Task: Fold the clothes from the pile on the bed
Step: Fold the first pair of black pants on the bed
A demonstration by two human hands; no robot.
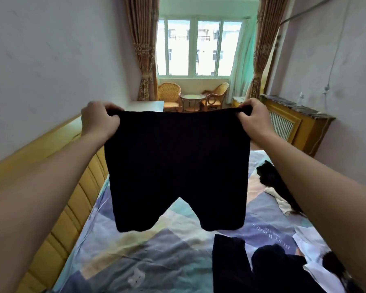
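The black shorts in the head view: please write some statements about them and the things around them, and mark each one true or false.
1. Both hands hold the black shorts at the waistband. True: the left hand and the right hand each grip one top corner with curled fingers.
2. The shorts lie flat on the bed. False: they hang in the air above the patterned bedsheet, spread out with both legs pointing down.
3. More dark clothes lie on the bed on the person's right side. True: a dark garment and dark clothes nearer the camera.
4. The shorts are already folded in half. False: they are fully open, with both leg openings visible.
5. Wicker chairs stand near the window. True.
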